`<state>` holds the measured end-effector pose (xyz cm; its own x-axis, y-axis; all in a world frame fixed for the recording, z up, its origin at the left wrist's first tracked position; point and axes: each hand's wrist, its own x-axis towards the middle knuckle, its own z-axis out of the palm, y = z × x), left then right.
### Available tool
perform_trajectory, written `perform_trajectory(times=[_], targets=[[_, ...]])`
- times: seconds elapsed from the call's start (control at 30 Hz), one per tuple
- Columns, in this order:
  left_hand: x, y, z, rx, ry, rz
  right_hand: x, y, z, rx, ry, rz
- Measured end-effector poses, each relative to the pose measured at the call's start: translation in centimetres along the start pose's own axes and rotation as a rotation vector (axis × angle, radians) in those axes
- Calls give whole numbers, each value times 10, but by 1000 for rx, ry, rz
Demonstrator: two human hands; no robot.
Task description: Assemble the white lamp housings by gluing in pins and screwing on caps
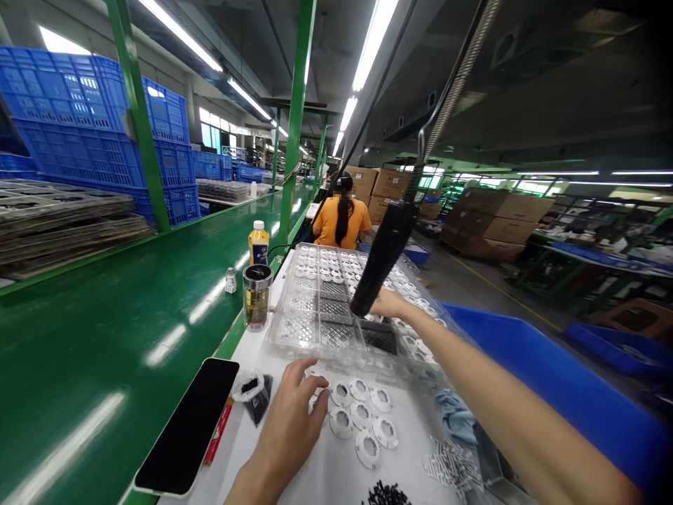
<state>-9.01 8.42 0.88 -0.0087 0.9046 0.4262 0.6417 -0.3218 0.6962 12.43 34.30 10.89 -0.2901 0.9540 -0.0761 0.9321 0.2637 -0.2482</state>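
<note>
My left hand [295, 407] is over the white table, its fingers bent and thumb apart, at the edge of a group of white plastic rings [360, 415]. One ring lies partly hidden beneath its fingers. My right arm stretches forward across the clear plastic tray [294, 345], where several compartments hold more white rings. Down among those compartments is my right hand [392, 304]; its fingers are mostly hidden behind a black electric screwdriver [386, 252] that hangs on a coiled cable. Whether that hand holds anything cannot be seen.
Left are a phone [189, 424], a red pen [217, 433], a bag of black pieces [255, 400], a glass cup [257, 301] and a bottle [258, 243]. Near right lie metal screws [453, 463], black parts [388, 494] and a blue cloth [456, 415]. A person [343, 221] sits ahead.
</note>
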Motion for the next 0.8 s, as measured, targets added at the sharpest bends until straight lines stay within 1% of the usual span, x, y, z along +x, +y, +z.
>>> perform_trajectory(times=[0.07,0.13,0.2,0.27,0.37,0.43,0.5,0.57,0.63,0.7,0.8], targets=[[1,-2,-2,-8,16,-8,-7,3,-8,21,-29,30],[2,-5,-4,-15,38,-20,-20,4,-15,52,-45,26],[4,-7,-6,-22,61,-31,-44,2,-17,94,-56,-14],[5,-9,-8,-31,86,-42,-79,-6,-14,141,-86,-78],[7,-11,-12,-47,121,-57,-147,-33,7,210,-188,-203],[9,-10,-16,-61,143,-71,-189,-58,29,242,-271,-287],[10,-9,-20,-82,158,-94,-220,-84,55,238,-314,-383],[10,-5,-26,-103,161,-119,-235,-105,80,214,-342,-450],[8,0,-34,-110,137,-125,-239,-118,100,185,-354,-492],[1,6,-46,-103,84,-116,-236,-120,112,173,-348,-519],[-15,16,-68,-74,-36,-87,-231,-114,119,186,-310,-532]])
